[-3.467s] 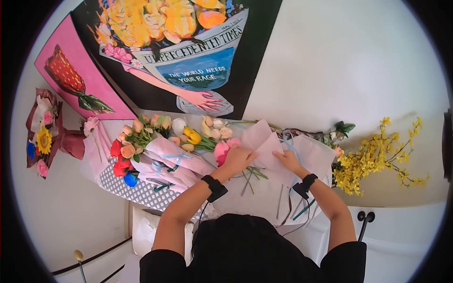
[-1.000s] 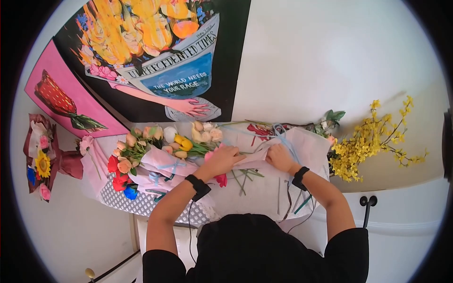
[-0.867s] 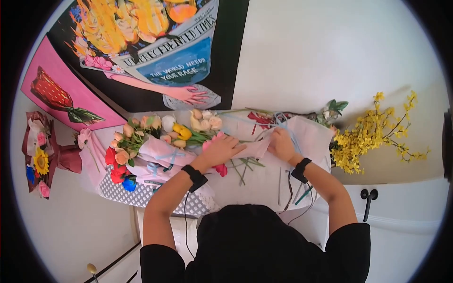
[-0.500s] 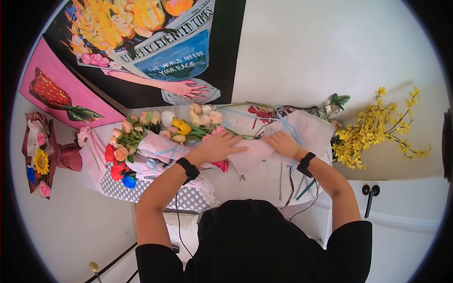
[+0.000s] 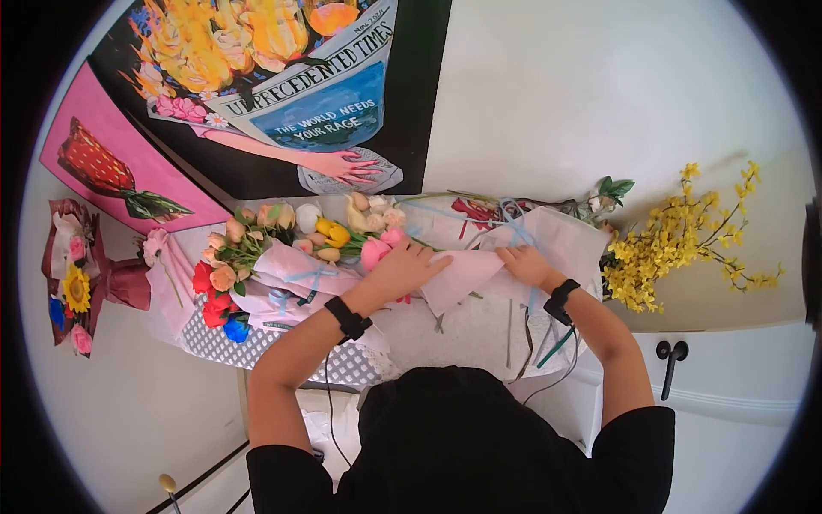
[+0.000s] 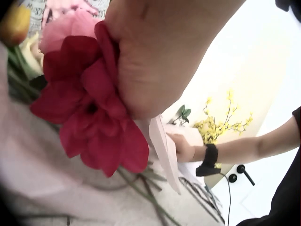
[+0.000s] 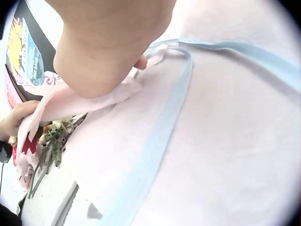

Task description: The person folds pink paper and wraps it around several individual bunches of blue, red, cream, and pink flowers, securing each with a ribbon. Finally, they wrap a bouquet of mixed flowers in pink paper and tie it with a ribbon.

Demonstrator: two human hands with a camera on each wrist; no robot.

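My left hand (image 5: 402,270) holds the left part of a pale pink sheet of wrapping paper (image 5: 462,278), thumb over its edge. My right hand (image 5: 524,264) pinches the sheet's right end. The paper is folded across green stems (image 7: 49,153), covering much of them in the head view. Beside my left hand are a pink flower (image 5: 375,252) and a deep magenta flower (image 6: 94,103), the latter right under the wrist. Light blue ribbon (image 7: 162,132) lies on another pale sheet (image 5: 565,236) near my right hand. My right fingertips are mostly hidden in the right wrist view.
Wrapped bouquets (image 5: 295,274) and loose roses and tulips (image 5: 330,231) crowd the table's left. Yellow blossom branches (image 5: 676,248) stand at the right. Cut stems and a dark green strip (image 5: 556,349) lie near the front edge. Paintings (image 5: 325,103) lean behind.
The paper, earlier held raised with its corners up, is now lower and folded over the stems. In the last half second both hands have shifted slightly right, uncovering more of the pink flower.
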